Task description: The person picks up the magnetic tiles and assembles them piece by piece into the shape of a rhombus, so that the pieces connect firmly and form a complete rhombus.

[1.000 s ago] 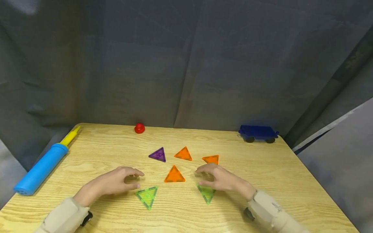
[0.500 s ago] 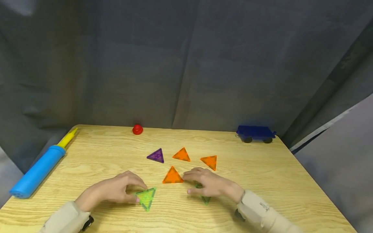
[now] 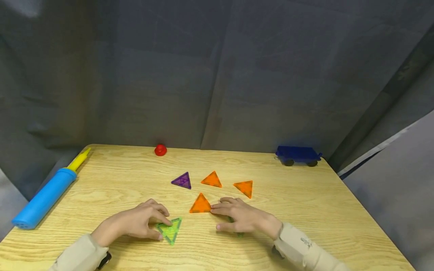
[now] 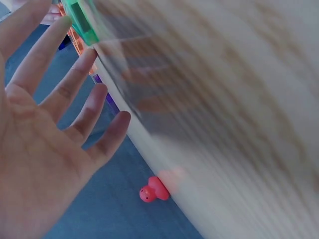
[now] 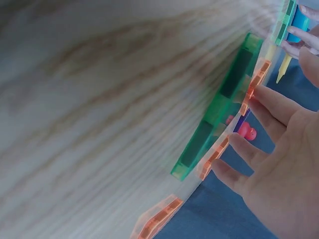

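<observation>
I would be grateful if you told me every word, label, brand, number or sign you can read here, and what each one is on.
None can be read with certainty.
Right sleeve: small dark lettering, too small and blurred to read.
I can make out no text on the tiles, pump or cart.
</observation>
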Motion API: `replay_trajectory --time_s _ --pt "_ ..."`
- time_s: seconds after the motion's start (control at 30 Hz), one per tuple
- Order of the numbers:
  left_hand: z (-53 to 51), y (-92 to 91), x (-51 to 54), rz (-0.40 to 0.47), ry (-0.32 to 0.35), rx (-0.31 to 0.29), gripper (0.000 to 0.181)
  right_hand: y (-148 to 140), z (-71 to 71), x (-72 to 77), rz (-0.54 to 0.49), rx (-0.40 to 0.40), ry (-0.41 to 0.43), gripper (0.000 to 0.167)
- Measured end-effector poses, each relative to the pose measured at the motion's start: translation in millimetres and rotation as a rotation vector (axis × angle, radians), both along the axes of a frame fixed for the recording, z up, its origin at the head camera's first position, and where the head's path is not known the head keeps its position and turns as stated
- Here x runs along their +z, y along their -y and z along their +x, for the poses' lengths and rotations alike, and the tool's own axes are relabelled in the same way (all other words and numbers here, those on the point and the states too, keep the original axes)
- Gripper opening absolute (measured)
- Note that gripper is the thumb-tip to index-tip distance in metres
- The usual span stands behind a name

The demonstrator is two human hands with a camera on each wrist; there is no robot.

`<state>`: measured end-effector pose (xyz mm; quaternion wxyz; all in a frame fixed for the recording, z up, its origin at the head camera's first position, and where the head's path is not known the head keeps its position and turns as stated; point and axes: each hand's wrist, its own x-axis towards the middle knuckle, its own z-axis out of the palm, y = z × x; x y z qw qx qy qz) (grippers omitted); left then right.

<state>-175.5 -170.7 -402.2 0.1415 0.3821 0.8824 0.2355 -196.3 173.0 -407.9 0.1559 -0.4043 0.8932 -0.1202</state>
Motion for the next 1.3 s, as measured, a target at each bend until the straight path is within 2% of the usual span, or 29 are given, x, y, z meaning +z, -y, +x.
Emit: replay_trajectory --time_s 0.33,0.6,0.73,1.0,1.3 --pt "0.2 -1.4 -1.3 0.022 0.018 0.023 0.032 -3.2 -0.3 3.1 -0.030 -0.010 0.023 0.054" --pt "-2.5 -8.1 -3.9 0.021 0.054 0.031 0.067 3.2 -12.6 2.0 -0.101 0.012 -0.028 0.055" --pt "-6.2 -14.0 -4.1 -0.002 0.057 0.033 0.075 9.3 -21.7 0.5 -0.114 -0.010 -0.019 0.057" --pt "-13.3 -20.1 -3.3 -0.064 0.088 0.022 0.073 24.3 -35.8 -0.5 -0.104 -0.027 -0.013 0.062" --pt "-16.3 -24.5 -3.3 -0.090 0.094 0.019 0.068 33.5 -42.1 -1.7 -0.045 -0.057 -0.021 0.065"
